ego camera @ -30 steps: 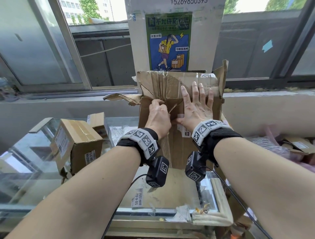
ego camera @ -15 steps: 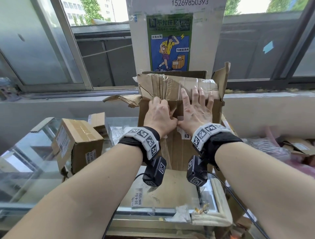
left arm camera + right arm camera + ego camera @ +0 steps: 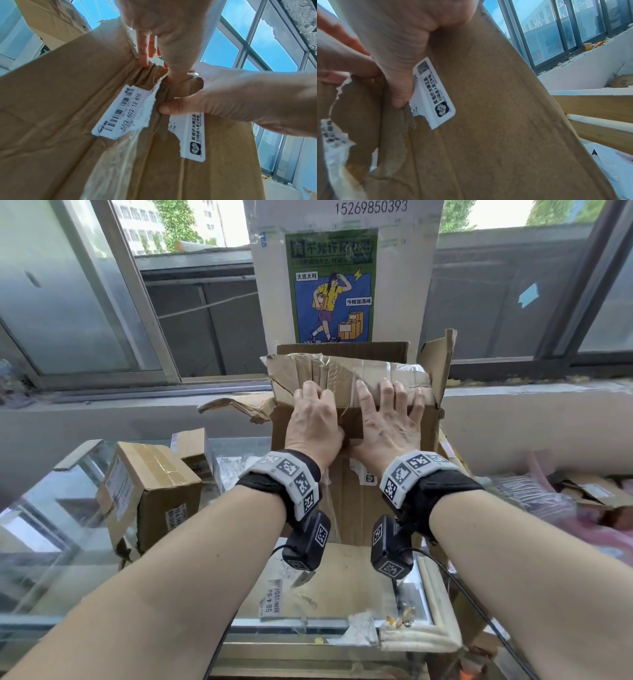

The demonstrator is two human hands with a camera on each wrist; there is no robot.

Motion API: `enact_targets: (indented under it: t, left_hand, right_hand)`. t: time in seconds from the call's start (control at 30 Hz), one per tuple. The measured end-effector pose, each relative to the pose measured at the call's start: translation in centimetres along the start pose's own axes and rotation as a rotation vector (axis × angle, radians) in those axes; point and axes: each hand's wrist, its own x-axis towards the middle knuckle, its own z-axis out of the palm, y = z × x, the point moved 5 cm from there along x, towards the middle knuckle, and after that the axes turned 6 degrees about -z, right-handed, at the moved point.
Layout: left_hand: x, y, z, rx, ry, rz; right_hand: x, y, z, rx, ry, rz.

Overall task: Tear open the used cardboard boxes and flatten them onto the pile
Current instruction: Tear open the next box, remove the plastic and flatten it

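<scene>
A tall brown cardboard box (image 3: 356, 501) stands upright in front of me, its top flap creased and folded toward me. My left hand (image 3: 313, 422) is at the torn middle seam. In the left wrist view its fingers (image 3: 145, 51) reach into the tear while the thumb stays outside, pinching the cardboard edge (image 3: 51, 94). My right hand (image 3: 387, 422) lies beside it with fingers spread on the folded flap. Its thumb (image 3: 399, 97) presses the box face (image 3: 505, 121) next to a torn white shipping label (image 3: 435, 94). The label's other half (image 3: 116, 115) sits left of the tear.
A small taped box (image 3: 150, 491) and a smaller one (image 3: 190, 445) sit on the glass case (image 3: 41, 542) at left. Flat cardboard (image 3: 342, 577) lies under the tall box. A postered pillar (image 3: 342, 285) and window sill stand behind. Plastic bags and boxes (image 3: 582, 498) pile at right.
Both hands have slid up the box face to the folded top flap. The left hand went from a fist low on the tear to pinching its upper edge.
</scene>
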Motion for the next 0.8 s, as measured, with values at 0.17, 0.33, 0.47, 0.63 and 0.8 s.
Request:
enact_targets:
  t: [0.17,0.33,0.47,0.63,0.8]
  left_hand:
    - [0.0,-0.5,-0.3,-0.009,-0.029,-0.031]
    - [0.0,-0.5,0.1,-0.049,-0.017,-0.037]
    - [-0.2,-0.7,0.6,-0.093,-0.027,-0.052]
    - [0.0,-1.4,1.1,-0.168,-0.066,-0.136]
    - [-0.3,-1.8,1.1,-0.255,-0.092,-0.142]
  right_hand:
    - [1.0,-0.6,-1.9,0.088,0.025,0.000]
    - [2.6,-0.7,-2.4,0.054,-0.022,0.033]
    - [3.4,-0.4,-2.2,0.055,-0.111,0.117]
    - [3.3,-0.7,-1.8,0.057,-0.131,0.124]
    - [3.0,-0.6,-1.3,0.029,-0.129,0.110]
